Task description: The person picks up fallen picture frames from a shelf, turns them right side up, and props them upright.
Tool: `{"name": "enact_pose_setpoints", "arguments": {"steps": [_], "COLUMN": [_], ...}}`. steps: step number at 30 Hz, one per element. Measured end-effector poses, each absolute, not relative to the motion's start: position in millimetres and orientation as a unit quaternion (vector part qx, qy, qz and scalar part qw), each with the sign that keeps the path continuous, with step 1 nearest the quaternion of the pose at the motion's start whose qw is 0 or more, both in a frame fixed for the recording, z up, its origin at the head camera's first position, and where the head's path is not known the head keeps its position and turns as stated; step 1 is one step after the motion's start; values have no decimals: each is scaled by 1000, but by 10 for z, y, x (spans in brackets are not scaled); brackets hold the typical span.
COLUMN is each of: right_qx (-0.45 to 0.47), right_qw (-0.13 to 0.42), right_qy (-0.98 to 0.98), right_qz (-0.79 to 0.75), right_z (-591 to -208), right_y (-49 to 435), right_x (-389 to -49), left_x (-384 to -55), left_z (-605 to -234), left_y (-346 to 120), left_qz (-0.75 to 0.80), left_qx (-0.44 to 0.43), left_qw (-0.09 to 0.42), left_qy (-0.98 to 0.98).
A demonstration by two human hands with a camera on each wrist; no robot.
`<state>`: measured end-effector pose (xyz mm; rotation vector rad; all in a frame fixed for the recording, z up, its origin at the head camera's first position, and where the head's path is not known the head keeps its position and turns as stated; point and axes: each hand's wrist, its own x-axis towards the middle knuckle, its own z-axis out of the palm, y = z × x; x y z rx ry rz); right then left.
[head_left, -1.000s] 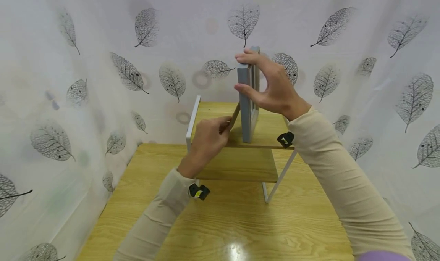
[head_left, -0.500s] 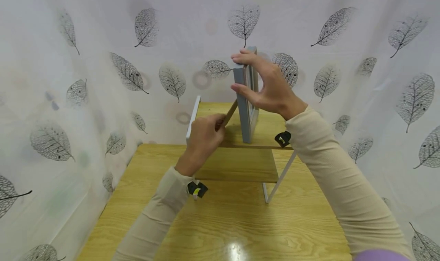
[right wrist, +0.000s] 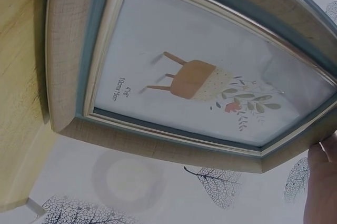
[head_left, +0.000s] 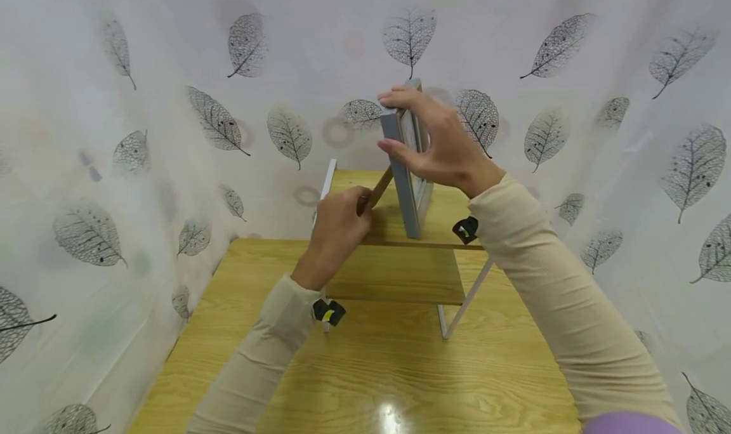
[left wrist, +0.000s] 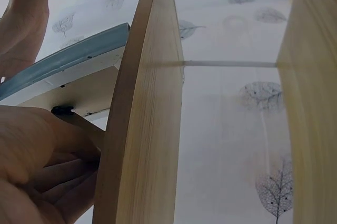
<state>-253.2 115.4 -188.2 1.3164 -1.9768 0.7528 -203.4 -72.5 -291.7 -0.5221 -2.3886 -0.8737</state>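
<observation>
A grey-blue picture frame (head_left: 402, 183) stands on the upper board of a small wooden shelf, its top tilted left in the head view. My right hand (head_left: 442, 139) grips its top corner, thumb on the near edge. The right wrist view shows the frame's front, with a printed vase and flowers (right wrist: 210, 84) behind the pane. From the frame's back a flat brown stand leg (head_left: 381, 185) slants out. My left hand (head_left: 341, 228) pinches this leg; its lower end is hidden by the fingers. In the left wrist view a dark hinge (left wrist: 63, 110) joins leg and back.
The two-tier shelf (head_left: 451, 215) has white metal legs (head_left: 468, 297) and stands on a wood-grain table (head_left: 342, 377). Behind and on both sides hangs a white curtain (head_left: 320, 34) with a leaf print. A purple rounded thing (head_left: 628, 423) shows at the bottom right.
The frame's top has tilted left, with my right hand moving along. My left hand has shifted slightly left, and the stand leg now slants further out from the frame's back.
</observation>
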Motion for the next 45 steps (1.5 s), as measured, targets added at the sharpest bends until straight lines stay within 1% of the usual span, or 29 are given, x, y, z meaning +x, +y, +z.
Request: {"name": "enact_pose_setpoints", "arguments": {"steps": [6,18,27,30,34,36,38,40,45], "right_qx": [503,477,473,470,465,463,458,453,445], "right_qw": [308,282,289,292,292,291,291,293,295], "right_qy": [-753,-780,-784,-787,-791,-793,-796,-799,-803], "right_qz": [292,290,279,274,271,270,268,267,264], "right_z": [-1860,-1820,-1835,-1838,-1838,-1837,-1837,-1838,-1852], "right_y": [1115,1047,1009,999,992,991,993,994,990], "right_x": [-2538,-2501,-2514,-2514,-2507,-2501,-2496,-2493,-2491], "left_x": [-2046,-2038,-2037,-2016,-1953,-1916,-1882,-1856,-1810], "left_z": [-2921,-2892,-2889,-2877,-2839,-2809,-2777,-2747,-2709], "left_y": [-703,-672,-694,-707,-719,-713,-695,-666,-585], "left_qz": [-305,-293,-297,-293,-297,-317,-350,-385,-449], "left_qx": [-178,-149,-141,-146,-165,-182,-200,-217,-222], "left_qw": [264,243,224,234,279,299,302,289,228], "left_qy": [-898,-913,-918,-915,-898,-881,-864,-849,-835]}}
